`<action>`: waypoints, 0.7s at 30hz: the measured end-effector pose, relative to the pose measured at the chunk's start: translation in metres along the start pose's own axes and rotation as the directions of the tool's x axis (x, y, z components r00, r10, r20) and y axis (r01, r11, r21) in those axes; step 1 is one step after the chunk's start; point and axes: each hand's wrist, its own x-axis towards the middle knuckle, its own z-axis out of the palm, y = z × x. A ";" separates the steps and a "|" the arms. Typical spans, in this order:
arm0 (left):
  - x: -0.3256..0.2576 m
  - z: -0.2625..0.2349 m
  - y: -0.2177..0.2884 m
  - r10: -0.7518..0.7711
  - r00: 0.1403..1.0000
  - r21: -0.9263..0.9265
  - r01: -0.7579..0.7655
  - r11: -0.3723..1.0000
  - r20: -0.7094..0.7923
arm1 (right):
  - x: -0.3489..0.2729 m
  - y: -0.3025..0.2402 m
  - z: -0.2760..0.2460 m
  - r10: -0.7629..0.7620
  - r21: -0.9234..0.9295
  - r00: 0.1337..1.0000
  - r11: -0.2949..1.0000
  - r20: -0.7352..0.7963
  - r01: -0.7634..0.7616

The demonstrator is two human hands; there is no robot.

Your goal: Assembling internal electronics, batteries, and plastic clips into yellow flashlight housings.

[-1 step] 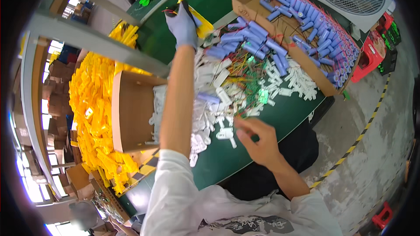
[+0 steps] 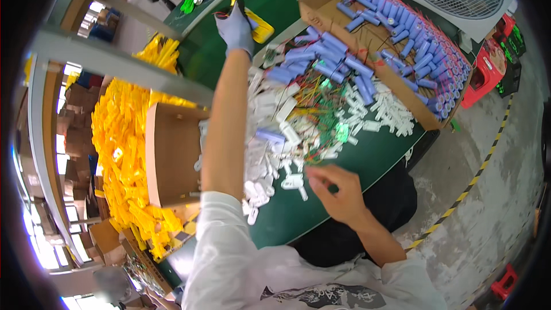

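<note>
Gloved left hand [image 2: 235, 28] was stretched way out and clamped on a yellow casing [image 2: 259, 27] at the far table edge, while the bare right hand [image 2: 338, 192], fingers loosely curled and empty, sat nearer the white plastic parts [image 2: 275, 155].

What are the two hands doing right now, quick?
Left hand, gloved: closed on a yellow part far across the green table.
Right hand, bare: loosely open, holding nothing visible, beside the white plastic pieces.

My gloved left grip [image 2: 235, 26] closes on a yellow block [image 2: 259, 27] lying flat at the green tabletop's [image 2: 321, 195] far edge.
</note>
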 end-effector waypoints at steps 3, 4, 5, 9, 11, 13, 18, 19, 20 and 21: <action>0.060 0.020 -0.028 0.012 1.000 0.373 -0.002 0.928 -0.024 | -0.003 0.007 -0.010 0.094 -0.034 0.995 0.995 0.040 -0.093; 0.071 0.028 -0.034 0.028 0.998 0.476 -0.002 0.880 -0.047 | -0.004 0.004 -0.014 0.089 -0.037 0.995 0.996 0.037 -0.087; 0.089 0.035 -0.047 0.047 0.997 0.484 -0.013 0.875 -0.058 | -0.003 0.000 -0.016 0.076 -0.034 0.996 0.997 0.042 -0.075; 0.173 0.013 -0.096 -0.070 0.984 0.923 -0.128 0.363 0.164 | -0.006 0.002 -0.008 -0.067 0.029 0.993 0.997 0.096 0.065; 0.173 0.005 -0.116 -0.229 0.973 0.996 -0.008 0.093 0.029 | -0.009 0.012 0.003 -0.046 -0.095 0.979 0.993 0.197 0.066; 0.171 0.003 -0.117 -0.266 0.962 0.990 0.093 0.111 -0.060 | -0.006 0.014 0.011 -0.024 -0.126 0.964 0.990 0.266 0.060; 0.145 0.030 -0.063 -0.174 0.979 0.977 -0.067 0.204 0.104 | -0.009 0.014 0.016 -0.061 -0.181 0.963 0.977 0.263 0.111; 0.133 0.040 -0.045 -0.219 0.930 0.946 -0.252 0.205 0.295 | -0.008 0.015 0.017 -0.069 -0.185 0.954 0.974 0.293 0.128; 0.131 0.036 -0.023 -0.249 0.902 0.933 -0.317 0.167 0.351 | -0.009 0.013 0.019 -0.043 -0.194 0.956 0.976 0.290 0.103; 0.139 0.019 -0.001 -0.232 0.901 0.929 -0.368 0.040 0.367 | -0.013 0.008 0.025 -0.033 -0.187 0.951 0.978 0.307 0.094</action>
